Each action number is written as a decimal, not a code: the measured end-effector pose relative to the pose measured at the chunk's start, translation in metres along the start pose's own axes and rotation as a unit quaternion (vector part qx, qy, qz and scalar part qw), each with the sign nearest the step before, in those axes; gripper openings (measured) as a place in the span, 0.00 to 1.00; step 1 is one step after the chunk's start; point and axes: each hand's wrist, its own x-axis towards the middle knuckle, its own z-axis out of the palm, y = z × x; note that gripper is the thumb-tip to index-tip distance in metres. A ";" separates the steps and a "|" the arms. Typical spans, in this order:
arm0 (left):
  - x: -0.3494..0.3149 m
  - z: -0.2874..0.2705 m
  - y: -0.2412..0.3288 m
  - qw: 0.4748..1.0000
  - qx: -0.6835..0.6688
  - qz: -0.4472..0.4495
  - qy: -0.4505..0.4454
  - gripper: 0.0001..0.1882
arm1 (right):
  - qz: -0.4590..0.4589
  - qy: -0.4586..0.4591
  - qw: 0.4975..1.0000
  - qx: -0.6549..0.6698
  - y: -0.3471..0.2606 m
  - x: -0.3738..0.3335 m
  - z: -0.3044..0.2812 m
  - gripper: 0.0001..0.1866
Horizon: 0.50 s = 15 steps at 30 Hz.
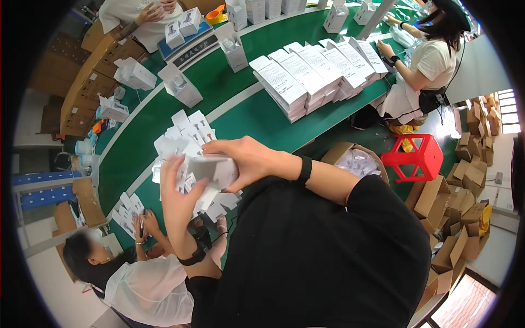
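Between my two hands, above the green table, is a small white carton [223,172] with its opening toward the left. My right hand [249,158] grips it from the right, thumb and fingers on opposite sides. My left hand [183,197] is at the opposite end, thumb and fingertips around the flaps; its exact contact is partly blurred. Beneath and behind them lies a heap of white cartons [188,131] with printed pictures, several with raised flaps. What is inside the held carton cannot be made out.
Flat printed white cartons [281,82] are stacked on the green table [235,117]. Upright white cartons [183,90] stand along the curved belt [128,123]. Co-workers sit at left and far right; another stands at the back. A red stool [418,158] and cardboard boxes [462,218] are at right.
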 end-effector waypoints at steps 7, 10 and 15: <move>0.019 0.052 -0.015 0.883 -0.437 0.168 0.042 0.37 | 0.044 0.137 0.981 0.127 -0.035 0.016 -0.022 0.49; 0.032 0.068 0.007 0.927 -0.068 0.330 0.162 0.31 | 0.157 0.220 0.942 0.201 -0.063 0.020 -0.031 0.33; 0.028 0.090 0.035 0.841 -0.529 0.016 0.114 0.25 | 0.122 0.211 0.948 0.205 -0.067 0.022 -0.039 0.24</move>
